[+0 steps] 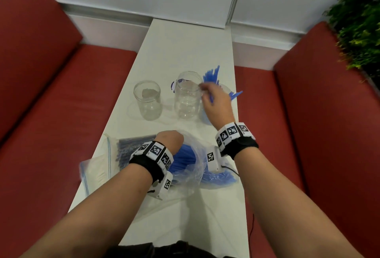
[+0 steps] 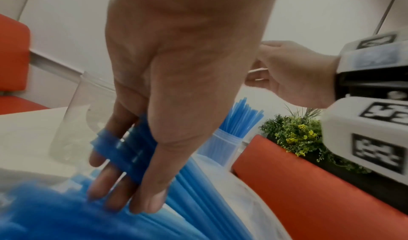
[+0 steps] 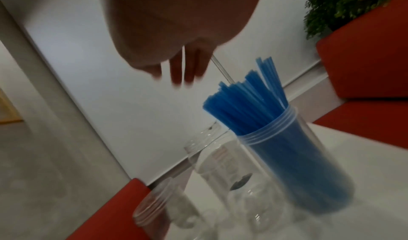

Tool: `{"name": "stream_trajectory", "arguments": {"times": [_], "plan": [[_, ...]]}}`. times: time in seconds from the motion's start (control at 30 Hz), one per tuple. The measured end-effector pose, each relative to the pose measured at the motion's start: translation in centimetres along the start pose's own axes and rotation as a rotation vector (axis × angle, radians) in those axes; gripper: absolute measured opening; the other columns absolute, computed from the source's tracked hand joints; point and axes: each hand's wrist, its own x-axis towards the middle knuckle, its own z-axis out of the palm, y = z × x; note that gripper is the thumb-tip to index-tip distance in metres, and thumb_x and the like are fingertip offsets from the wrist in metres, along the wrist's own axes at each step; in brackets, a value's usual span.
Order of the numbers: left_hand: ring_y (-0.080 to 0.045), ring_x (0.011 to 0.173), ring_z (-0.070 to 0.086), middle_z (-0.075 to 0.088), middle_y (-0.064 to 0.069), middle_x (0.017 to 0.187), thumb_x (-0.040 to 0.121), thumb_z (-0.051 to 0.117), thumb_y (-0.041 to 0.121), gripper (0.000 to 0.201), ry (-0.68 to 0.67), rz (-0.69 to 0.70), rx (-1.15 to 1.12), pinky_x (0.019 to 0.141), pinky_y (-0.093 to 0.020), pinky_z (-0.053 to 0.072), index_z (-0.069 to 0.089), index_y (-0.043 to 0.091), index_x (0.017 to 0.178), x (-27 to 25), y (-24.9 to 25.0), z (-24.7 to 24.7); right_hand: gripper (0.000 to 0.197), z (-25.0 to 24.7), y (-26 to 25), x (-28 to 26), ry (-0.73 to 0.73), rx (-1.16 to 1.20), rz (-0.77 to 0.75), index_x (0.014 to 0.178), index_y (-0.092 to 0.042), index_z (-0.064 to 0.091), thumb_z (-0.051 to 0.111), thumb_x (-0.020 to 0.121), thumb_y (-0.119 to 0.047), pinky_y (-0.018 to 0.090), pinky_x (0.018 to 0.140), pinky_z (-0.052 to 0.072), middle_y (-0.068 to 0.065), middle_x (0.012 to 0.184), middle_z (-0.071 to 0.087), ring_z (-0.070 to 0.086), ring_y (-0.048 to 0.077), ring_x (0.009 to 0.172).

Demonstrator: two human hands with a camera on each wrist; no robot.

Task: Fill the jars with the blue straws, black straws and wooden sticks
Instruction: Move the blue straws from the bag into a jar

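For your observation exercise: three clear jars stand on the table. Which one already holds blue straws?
The jar on the right, under the right hand. Blue straws stick out of its mouth; the middle jar and left jar hold none.

No legible text, brand, number or sign appears in any view. The only printed marks are black-and-white square code patterns (machine-readable tags, not lettering) on the white blocks of the left wristband (image 1: 154, 150) and the right wristband (image 1: 232, 132). Tiny characters sit beneath some tags in the head view; they are too small to read. In the left wrist view the tags on the right wristband are blurred.
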Motion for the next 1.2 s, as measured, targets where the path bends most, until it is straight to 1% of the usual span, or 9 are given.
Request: {"name": "stream_trajectory", "arguments": {"times": [0.13,0.27,0.4,0.6,0.7,0.83,0.9,1.07,1.2], "plan": [[-0.025,0.11,0.061,0.061,-0.007,0.122,0.097,0.05,0.012,0.029,-0.008,-0.061,-0.011,0.082,-0.033,0.047,0.059,0.01,0.125,-1.4,-0.3,-1.6,0.044,2.0,-0.7,-3.6,-0.635,0.086,0.242,0.131,-0.017,0.059,0.056,0.09,-0.002,0.024,0.091,0.051,0.004,0.115,0.071,0.065,0.014,0.106],[-0.022,0.087,0.06,0.065,-0.005,0.101,0.095,0.054,0.012,0.024,0.013,-0.067,-0.009,0.073,-0.031,0.047,0.064,0.009,0.116,-3.4,-1.2,-4.9,0.062,4.1,-0.3,-6.2,-0.885,-0.105,0.228,0.143,-0.018,0.048,0.071,0.085,-0.012,0.031,0.095,0.046,0.004,0.129,0.063,0.06,0.02,0.115],[-0.018,0.063,0.059,0.061,-0.003,0.075,0.086,0.069,0.024,0.023,0.079,0.006,0.027,0.062,-0.03,0.05,0.069,0.006,0.101,-5.6,-1.6,-8.1,0.019,5.4,-0.5,-7.3,-0.693,0.013,0.302,0.081,-0.029,0.06,0.072,0.089,-0.015,0.026,0.078,0.039,-0.012,0.074,0.06,0.053,0.0,0.067],[-0.004,0.101,0.055,0.055,0.009,0.13,0.085,0.048,0.07,0.061,0.739,0.303,-0.684,0.09,-0.025,0.044,0.055,0.03,0.131,-8.0,-2.7,-11.3,0.026,3.5,-2.6,-5.6,-0.428,0.421,0.402,0.08,-0.009,0.057,0.066,0.098,-0.025,0.023,0.058,0.049,0.001,0.056,0.057,0.054,0.012,0.048],[0.001,0.1,0.063,0.065,0.012,0.116,0.097,0.048,0.048,0.038,1.062,0.259,-1.178,0.087,-0.016,0.049,0.057,0.03,0.13,-7.2,-2.7,-10.7,0.033,0.8,-4.5,-3.3,-0.267,0.516,0.352,0.071,-0.015,0.056,0.069,0.095,-0.033,0.035,0.06,0.049,0.0,0.057,0.054,0.052,0.018,0.054],[-0.01,0.074,0.07,0.07,0.002,0.093,0.1,0.045,0.021,0.034,1.078,0.054,-1.451,0.071,-0.019,0.056,0.049,0.026,0.133,-5.3,-2.2,-7.5,0.028,-3.4,-8.3,-0.6,-0.118,0.63,0.238,0.072,-0.019,0.061,0.074,0.09,-0.036,0.029,0.055,0.049,0.0,0.06,0.055,0.053,0.016,0.053],[-0.021,0.076,0.072,0.071,-0.007,0.091,0.101,0.046,0.024,0.027,0.947,0.027,-1.661,0.068,-0.026,0.059,0.055,0.016,0.125,-4.3,-1.6,-5.9,0.026,-5.1,-10.1,0.3,-0.058,0.682,0.186,0.071,-0.022,0.061,0.075,0.089,-0.036,0.029,0.057,0.05,0.002,0.061,0.057,0.054,0.017,0.054],[-0.037,0.106,0.066,0.066,-0.027,0.115,0.102,0.036,0.048,0.061,-0.123,0.213,-2.224,0.091,-0.042,0.055,0.059,-0.007,0.118,-3.9,0.9,-4.6,0.023,-6.2,-11.9,0.3,0.033,0.781,0.152,0.078,-0.019,0.059,0.075,0.09,-0.031,0.034,0.061,0.05,0.003,0.064,0.057,0.054,0.02,0.058],[-0.03,0.132,0.049,0.045,-0.017,0.146,0.102,0.043,0.023,0.05,-0.431,0.309,-2.746,0.11,-0.042,0.04,0.039,-0.003,0.145,-3.9,1.9,-5.6,0.025,-5.5,-11.7,-0.9,-0.013,0.772,0.178,0.077,-0.014,0.057,0.075,0.091,-0.026,0.031,0.061,0.049,0.005,0.063,0.056,0.054,0.02,0.057]]}}
